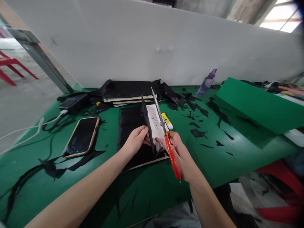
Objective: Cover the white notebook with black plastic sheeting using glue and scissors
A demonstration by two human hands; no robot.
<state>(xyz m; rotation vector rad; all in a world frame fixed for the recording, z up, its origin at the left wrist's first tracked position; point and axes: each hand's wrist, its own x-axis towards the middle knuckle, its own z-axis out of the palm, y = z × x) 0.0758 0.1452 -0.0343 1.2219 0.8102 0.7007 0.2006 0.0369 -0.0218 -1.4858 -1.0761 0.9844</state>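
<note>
My left hand (136,141) pinches the edge of a thin black-covered flap (146,118), held upright above the table. Beside the flap shows a white printed sheet (154,118). My right hand (181,153) grips scissors with red handles (173,158), their long blades pointing away from me. Its fingertips touch the lower part of the white sheet. Below both hands lies a black-covered book (129,123) with a pale page edge along its near side. Whether the flap is joined to this book, I cannot tell. A yellow glue stick (166,120) lies just right of the scissor blades.
A phone (82,136) and a black device (73,103) with a white cable lie left. More black-covered books (130,90) are stacked behind. Black scraps (197,133) litter the green table. A purple bottle (207,83) and a green board (258,106) stand right.
</note>
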